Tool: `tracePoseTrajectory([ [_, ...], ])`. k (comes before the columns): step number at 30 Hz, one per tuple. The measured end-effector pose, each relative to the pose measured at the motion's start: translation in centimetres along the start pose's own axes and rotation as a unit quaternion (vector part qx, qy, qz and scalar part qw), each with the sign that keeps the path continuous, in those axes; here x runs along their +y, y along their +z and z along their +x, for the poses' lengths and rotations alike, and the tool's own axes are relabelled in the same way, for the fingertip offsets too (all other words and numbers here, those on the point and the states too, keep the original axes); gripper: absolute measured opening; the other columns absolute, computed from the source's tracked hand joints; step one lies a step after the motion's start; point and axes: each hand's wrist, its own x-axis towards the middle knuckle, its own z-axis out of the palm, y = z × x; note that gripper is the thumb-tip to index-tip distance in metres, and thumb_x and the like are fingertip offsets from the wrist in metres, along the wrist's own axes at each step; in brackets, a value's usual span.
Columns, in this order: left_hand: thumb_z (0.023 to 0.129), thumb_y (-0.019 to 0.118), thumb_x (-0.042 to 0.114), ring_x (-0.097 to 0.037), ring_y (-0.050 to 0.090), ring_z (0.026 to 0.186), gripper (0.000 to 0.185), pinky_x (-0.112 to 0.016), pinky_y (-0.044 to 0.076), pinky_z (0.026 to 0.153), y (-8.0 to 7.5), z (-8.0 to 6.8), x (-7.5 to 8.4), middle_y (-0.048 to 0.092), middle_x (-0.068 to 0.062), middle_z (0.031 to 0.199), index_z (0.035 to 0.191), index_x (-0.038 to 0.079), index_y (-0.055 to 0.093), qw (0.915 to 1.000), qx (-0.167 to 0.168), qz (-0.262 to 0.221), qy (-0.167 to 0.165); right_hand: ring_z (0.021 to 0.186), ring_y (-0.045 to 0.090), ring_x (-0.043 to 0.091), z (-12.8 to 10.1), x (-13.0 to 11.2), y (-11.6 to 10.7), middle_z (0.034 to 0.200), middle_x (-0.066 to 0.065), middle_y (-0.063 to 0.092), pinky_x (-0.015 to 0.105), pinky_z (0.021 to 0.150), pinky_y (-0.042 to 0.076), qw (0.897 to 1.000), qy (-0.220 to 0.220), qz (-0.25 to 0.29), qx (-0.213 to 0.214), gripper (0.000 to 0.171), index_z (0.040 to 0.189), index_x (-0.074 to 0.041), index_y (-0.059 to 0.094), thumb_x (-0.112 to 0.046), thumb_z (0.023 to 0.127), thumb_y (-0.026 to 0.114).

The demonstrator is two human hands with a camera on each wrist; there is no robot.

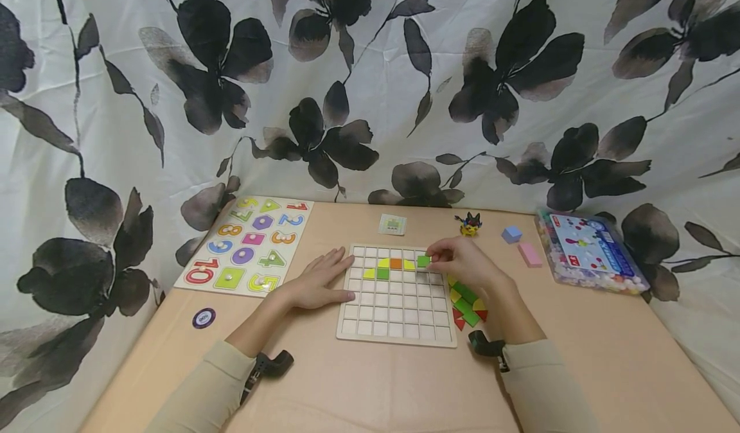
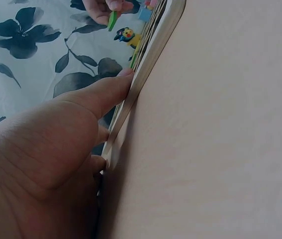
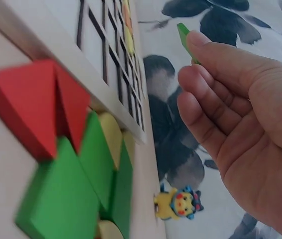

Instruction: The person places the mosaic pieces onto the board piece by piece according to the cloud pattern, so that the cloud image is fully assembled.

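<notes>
A white gridded board (image 1: pixel 399 320) with a wooden rim lies on the table. My left hand (image 1: pixel 317 282) rests at its left side, fingers extended, the thumb and fingertips touching the rim in the left wrist view. Between right thumb and fingers, my right hand (image 1: pixel 469 265) pinches a green square tile (image 3: pixel 184 41), held above the board's upper right part. Several tiles lie in the upper rows, among them an orange tile (image 1: pixel 396 264) and a green tile (image 1: pixel 383 274). Beside the board's right edge is a pile of green, red and yellow pieces (image 1: pixel 465 308).
A number-and-shape puzzle board (image 1: pixel 243 243) lies at the left, near a round dark disc (image 1: pixel 204 318). Behind the grid are a small patterned card (image 1: pixel 392 225) and a yellow figurine (image 1: pixel 469 225). A blue block (image 1: pixel 511 234), pink block (image 1: pixel 529 255) and bead box (image 1: pixel 592 250) stand right.
</notes>
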Motion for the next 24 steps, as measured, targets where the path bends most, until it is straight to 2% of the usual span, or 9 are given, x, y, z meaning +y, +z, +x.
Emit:
tracePoseTrajectory([
  [2, 0.097, 0.062, 0.062, -0.032, 0.0, 0.164, 0.092, -0.053, 0.003, 0.132, 0.0, 0.0, 0.0, 0.005, -0.014, 0.176, 0.168, 0.018, 0.023, 1.0, -0.001, 0.002, -0.002, 0.089, 0.058, 0.024, 0.3, -0.1, 0.5, 0.095, 0.007, 0.066, 0.022, 0.07, 0.052, 1.0, -0.017, -0.001, -0.003, 0.023, 0.11, -0.01, 0.076, -0.012, 0.089, 0.084],
  [8, 0.097, 0.062, 0.063, -0.031, -0.001, 0.164, 0.093, -0.052, 0.002, 0.133, 0.0, 0.0, -0.1, 0.003, -0.012, 0.176, 0.168, 0.02, 0.021, 1.0, -0.003, 0.003, -0.005, 0.081, 0.056, 0.018, 1.1, -0.1, 2.2, 0.089, 0.003, 0.066, 0.023, 0.066, 0.05, 0.996, -0.076, -0.053, -0.012, 0.023, 0.11, -0.007, 0.076, -0.014, 0.089, 0.083],
  [13, 0.097, 0.062, 0.062, -0.029, -0.002, 0.164, 0.092, -0.051, 0.002, 0.133, 0.0, 0.0, -0.1, 0.003, -0.011, 0.177, 0.168, 0.02, 0.022, 0.9999, -0.004, 0.002, -0.009, 0.08, 0.057, 0.016, 1.4, -0.5, 3.4, 0.088, 0.001, 0.066, 0.023, 0.067, 0.05, 0.994, -0.083, -0.074, -0.02, 0.026, 0.111, -0.005, 0.077, -0.015, 0.088, 0.084],
  [24, 0.097, 0.062, 0.063, -0.029, -0.002, 0.164, 0.092, -0.051, 0.002, 0.133, 0.1, 0.1, -0.2, 0.003, -0.01, 0.177, 0.168, 0.021, 0.022, 0.9999, -0.004, 0.005, -0.009, 0.079, 0.058, 0.014, 1.9, -0.6, 4.8, 0.086, -0.003, 0.067, 0.026, 0.069, 0.05, 0.992, -0.089, -0.093, 0.003, 0.022, 0.108, -0.008, 0.078, -0.015, 0.088, 0.084],
])
